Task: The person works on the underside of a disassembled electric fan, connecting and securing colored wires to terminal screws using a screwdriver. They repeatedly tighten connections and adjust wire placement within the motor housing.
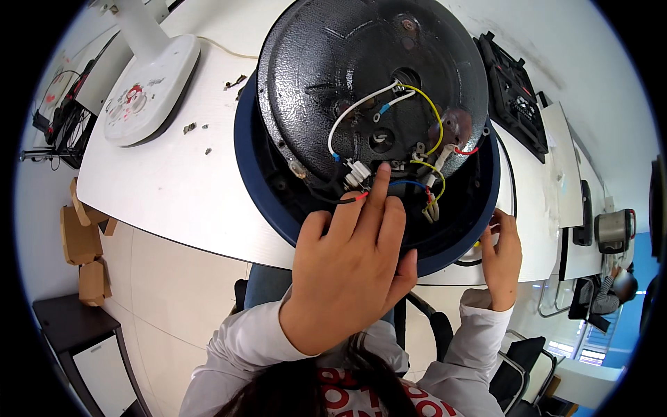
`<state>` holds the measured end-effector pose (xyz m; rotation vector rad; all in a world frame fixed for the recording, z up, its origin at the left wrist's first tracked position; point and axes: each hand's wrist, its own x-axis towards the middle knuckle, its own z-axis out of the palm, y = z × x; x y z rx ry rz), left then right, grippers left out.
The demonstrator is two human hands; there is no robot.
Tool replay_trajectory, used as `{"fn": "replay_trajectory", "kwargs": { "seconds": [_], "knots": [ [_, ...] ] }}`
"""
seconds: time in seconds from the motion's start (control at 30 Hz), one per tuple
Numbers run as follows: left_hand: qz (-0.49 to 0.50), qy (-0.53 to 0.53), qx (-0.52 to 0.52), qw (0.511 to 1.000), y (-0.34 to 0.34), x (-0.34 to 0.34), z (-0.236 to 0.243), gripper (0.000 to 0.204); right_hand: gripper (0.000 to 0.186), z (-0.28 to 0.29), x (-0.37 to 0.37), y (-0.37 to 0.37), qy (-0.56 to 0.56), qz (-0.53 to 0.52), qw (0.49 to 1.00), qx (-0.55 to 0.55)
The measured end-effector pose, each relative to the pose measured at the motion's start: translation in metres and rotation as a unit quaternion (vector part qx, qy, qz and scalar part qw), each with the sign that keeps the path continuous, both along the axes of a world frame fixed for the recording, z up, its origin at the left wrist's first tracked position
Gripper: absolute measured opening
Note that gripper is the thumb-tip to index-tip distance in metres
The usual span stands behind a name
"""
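Note:
A round black metal heating pan (313,55), its underside showing, rests tilted in a dark blue round housing (253,160). White, yellow-green, blue and red wires run over it to a white ceramic connector (358,174). My left hand (351,264) reaches over the housing's near edge with its back up and fingers stretched. Its fingertips lie at the connector and the wires beside it; what is under them is hidden. Against the housing's right rim, my right hand (502,257) has curled fingers, near a black cord (514,181) and a small yellow piece. What it grips does not show clearly.
Small metal parts (190,128) lie on the white table (167,187) left of the housing. A white stand base (149,97) is at the back left. An open black tool case (514,97) lies at the right. Cardboard boxes (80,236) stand on the floor; a person (611,295) sits far right.

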<state>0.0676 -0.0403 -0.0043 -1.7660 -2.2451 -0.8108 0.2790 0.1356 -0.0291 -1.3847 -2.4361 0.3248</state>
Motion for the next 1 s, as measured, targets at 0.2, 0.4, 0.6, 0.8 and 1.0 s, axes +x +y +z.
{"fn": "replay_trajectory", "kwargs": {
  "seconds": [0.2, 0.4, 0.6, 0.8, 1.0],
  "knots": [
    [0.002, 0.0, 0.002, 1.0, 0.0, 0.0, -0.001, 0.046, 0.041, -0.003, -0.011, 0.005, -0.026, -0.02, 0.999, 0.0],
    [0.003, -0.001, 0.013, 1.0, 0.001, -0.001, -0.002, 0.043, 0.031, 0.011, 0.016, 0.03, 0.218, -0.084, 0.971, -0.051],
    [0.002, -0.017, 0.02, 1.0, 0.001, 0.0, -0.003, 0.045, 0.045, 0.06, 0.074, 0.038, 0.369, -0.083, 0.907, 0.184],
    [0.011, -0.006, 0.014, 1.0, 0.001, 0.0, -0.004, 0.045, 0.057, 0.112, 0.05, -0.011, 0.632, 0.234, 0.738, 0.028],
    [0.007, -0.004, 0.01, 1.0, 0.002, 0.0, -0.002, 0.044, 0.053, 0.126, 0.011, -0.025, 0.657, 0.393, 0.633, -0.116]
  ]
}}
